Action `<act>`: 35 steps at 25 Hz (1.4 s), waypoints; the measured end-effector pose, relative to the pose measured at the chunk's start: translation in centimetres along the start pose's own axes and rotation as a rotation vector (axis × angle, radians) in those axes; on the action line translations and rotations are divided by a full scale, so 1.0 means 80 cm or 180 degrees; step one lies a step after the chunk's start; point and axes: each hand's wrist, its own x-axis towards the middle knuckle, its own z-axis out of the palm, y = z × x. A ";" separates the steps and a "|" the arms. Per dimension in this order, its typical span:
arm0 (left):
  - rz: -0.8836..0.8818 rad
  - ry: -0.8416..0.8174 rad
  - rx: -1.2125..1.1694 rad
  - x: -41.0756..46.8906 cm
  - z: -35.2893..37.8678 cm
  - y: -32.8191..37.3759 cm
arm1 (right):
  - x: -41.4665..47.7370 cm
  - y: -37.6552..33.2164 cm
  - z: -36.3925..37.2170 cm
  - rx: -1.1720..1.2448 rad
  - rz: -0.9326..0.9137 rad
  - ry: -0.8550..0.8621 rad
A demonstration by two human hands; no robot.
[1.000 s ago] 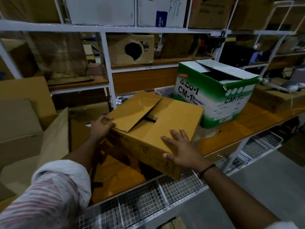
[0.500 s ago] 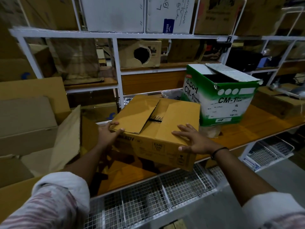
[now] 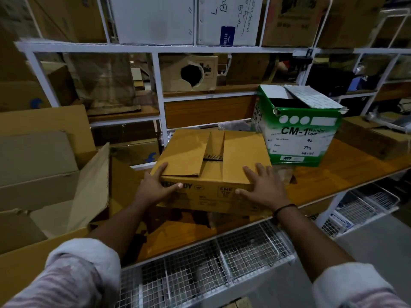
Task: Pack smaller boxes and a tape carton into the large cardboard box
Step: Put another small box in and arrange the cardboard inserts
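Note:
A small brown cardboard box (image 3: 240, 152) with loosely folded top flaps is in the middle, held a little above the wooden table (image 3: 347, 174). My left hand (image 3: 153, 187) grips its near left corner, fingers on top and thumb on the front face. At the near right corner my right hand (image 3: 264, 187) holds it the same way. The green and white tape carton (image 3: 300, 138), marked CM-1, stands open-topped on the table just right of the brown box. The large cardboard box (image 3: 44, 174) sits at the left with its flaps (image 3: 89, 192) standing open.
A white metal shelf frame (image 3: 160, 107) full of cartons rises behind the table. Another brown box (image 3: 369, 141) lies at the table's right end. White wire baskets (image 3: 222, 263) hang under the table's front edge. More cardboard lies under the held box.
The brown box has turned square to me and come slightly nearer and left. Both hands have slid to its near corners, thumbs now on the front face.

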 end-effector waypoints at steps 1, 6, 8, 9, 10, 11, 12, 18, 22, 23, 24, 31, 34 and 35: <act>0.0013 -0.0009 0.0054 0.000 0.000 0.001 | -0.002 -0.010 0.005 -0.0124 0.0255 -0.0001; -0.0010 0.0095 -0.0170 0.000 0.001 0.000 | 0.002 -0.028 0.010 -0.0335 0.0539 0.0108; 0.0032 0.0163 -0.0163 0.002 0.005 0.003 | 0.001 -0.019 0.018 -0.0396 0.0431 0.0361; 0.0068 0.0187 -0.0141 0.002 0.006 0.005 | 0.000 -0.014 0.022 -0.0424 0.0393 0.0508; 0.0101 0.0215 -0.0093 0.001 0.008 0.007 | -0.001 -0.010 0.026 -0.0440 0.0356 0.0631; 0.0144 0.0268 -0.0040 -0.001 0.008 0.009 | -0.002 -0.008 0.027 -0.0441 0.0318 0.0725; 0.0180 0.0333 0.0011 -0.003 0.007 0.012 | -0.002 -0.007 0.025 -0.0427 0.0281 0.0802; 0.0324 0.0721 0.0321 -0.016 -0.011 0.038 | -0.005 -0.004 -0.001 -0.0316 0.0115 0.1128; 0.0347 0.0935 0.0240 -0.038 -0.027 0.053 | -0.010 -0.005 -0.024 -0.0284 -0.0047 0.1339; 0.0339 0.0988 0.0255 -0.043 -0.034 0.059 | -0.012 -0.006 -0.031 -0.0272 -0.0070 0.1408; 0.0316 0.1033 0.0265 -0.049 -0.041 0.064 | -0.014 -0.008 -0.037 -0.0249 -0.0093 0.1469; 0.0364 0.1524 0.0416 -0.107 -0.122 0.098 | -0.031 -0.039 -0.101 0.0029 -0.0314 0.1670; 0.0322 0.1703 0.0428 -0.138 -0.156 0.108 | -0.037 -0.057 -0.127 0.0168 -0.0467 0.1742; 0.0313 0.1773 0.0456 -0.147 -0.167 0.111 | -0.038 -0.064 -0.135 0.0199 -0.0531 0.1751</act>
